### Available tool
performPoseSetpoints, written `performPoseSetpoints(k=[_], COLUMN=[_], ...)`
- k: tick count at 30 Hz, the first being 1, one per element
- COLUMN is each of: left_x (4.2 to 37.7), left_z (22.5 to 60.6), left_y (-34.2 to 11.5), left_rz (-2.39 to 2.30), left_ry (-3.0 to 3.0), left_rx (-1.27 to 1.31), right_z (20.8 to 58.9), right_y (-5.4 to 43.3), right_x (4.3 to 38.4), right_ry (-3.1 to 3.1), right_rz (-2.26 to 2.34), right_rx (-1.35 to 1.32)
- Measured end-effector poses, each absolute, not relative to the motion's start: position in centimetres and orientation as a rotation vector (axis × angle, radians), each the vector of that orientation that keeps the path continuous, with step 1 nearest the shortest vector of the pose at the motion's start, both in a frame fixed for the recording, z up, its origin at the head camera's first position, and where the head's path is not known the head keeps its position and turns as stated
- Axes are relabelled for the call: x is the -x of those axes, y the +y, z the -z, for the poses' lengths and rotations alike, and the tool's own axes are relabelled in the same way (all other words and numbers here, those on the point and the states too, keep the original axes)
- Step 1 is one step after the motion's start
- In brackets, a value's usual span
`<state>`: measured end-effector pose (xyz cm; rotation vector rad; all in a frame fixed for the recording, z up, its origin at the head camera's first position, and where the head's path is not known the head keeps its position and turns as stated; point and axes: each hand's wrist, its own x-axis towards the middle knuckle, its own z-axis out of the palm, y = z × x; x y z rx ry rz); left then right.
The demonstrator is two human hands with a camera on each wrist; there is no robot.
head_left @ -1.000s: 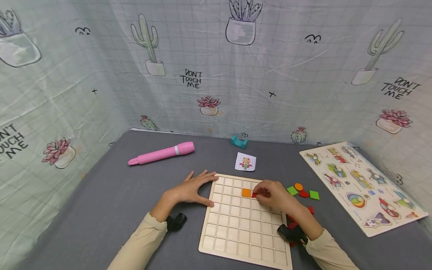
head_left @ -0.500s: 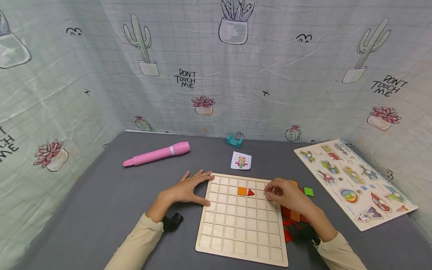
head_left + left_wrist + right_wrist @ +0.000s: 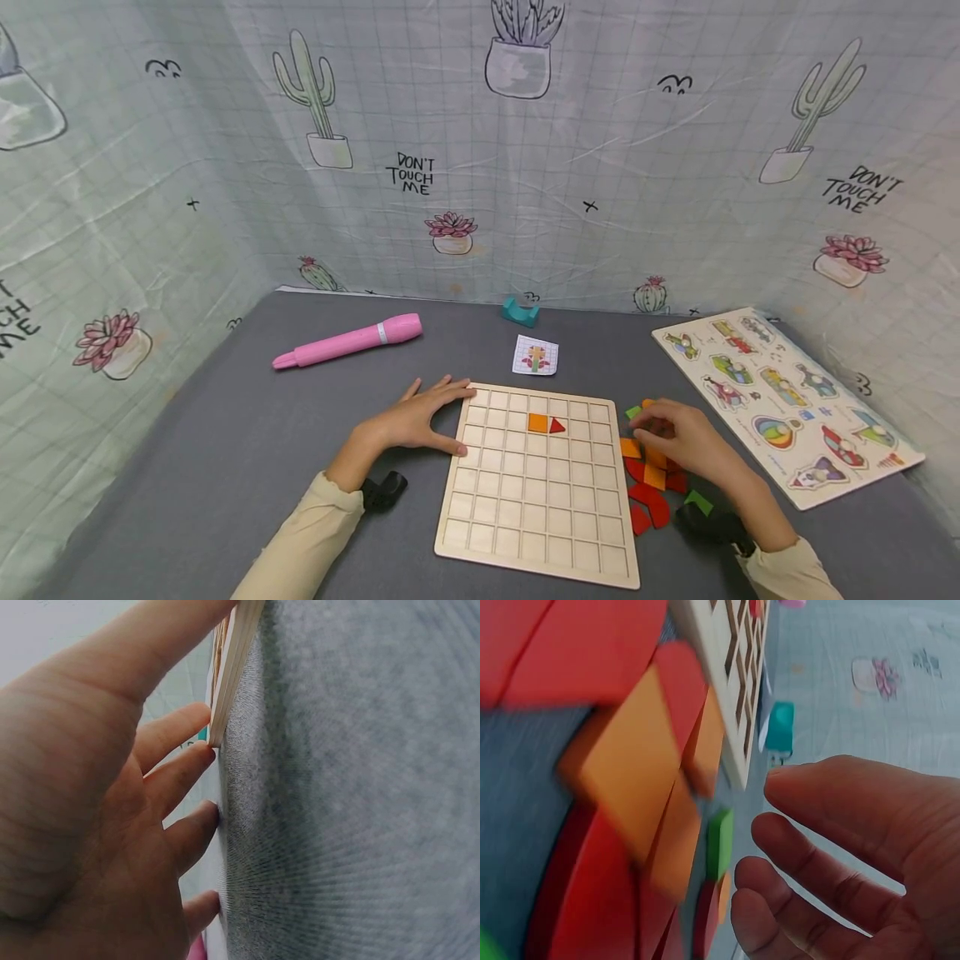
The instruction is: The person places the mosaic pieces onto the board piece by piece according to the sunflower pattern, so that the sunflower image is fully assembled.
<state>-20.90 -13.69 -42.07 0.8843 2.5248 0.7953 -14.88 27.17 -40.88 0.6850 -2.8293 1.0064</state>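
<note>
A wooden grid board lies flat on the dark table. An orange square tile sits in one of its upper cells, and a red triangle tile is in the cell to its right. My left hand rests with spread fingers against the board's upper left edge, thumb lower down on the same edge. Beyond the right edge, my right hand hovers over loose tiles with nothing in its loosely bent fingers. The right wrist view shows orange tiles, red tiles and a green tile beside that hand.
Behind the board lies a small pattern card, with a teal curved piece farther back. A pink pen-shaped object is at the back left. On the right is a picture puzzle board. Patterned cloth closes off the back.
My right hand has let go of the red triangle tile beside the orange one and moved right, off the board to the loose tiles. The left hand stays on the board's edge.
</note>
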Motion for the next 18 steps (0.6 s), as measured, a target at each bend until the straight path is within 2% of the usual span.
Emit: performPoseSetpoints(k=[11,18], left_x=[21.0,21.1], left_z=[42.3,42.3], left_y=[-13.7,-13.8], left_rz=[-0.782,-0.784], left_ry=[2.525,2.530], left_rx=[-0.885,-0.882], right_z=[41.9,41.5], right_y=[29.9,31.2], right_x=[13.9,13.9], right_ry=[-2.896,-2.979], right_rz=[-0.961,-1.058], right_rx=[-0.555,-0.709])
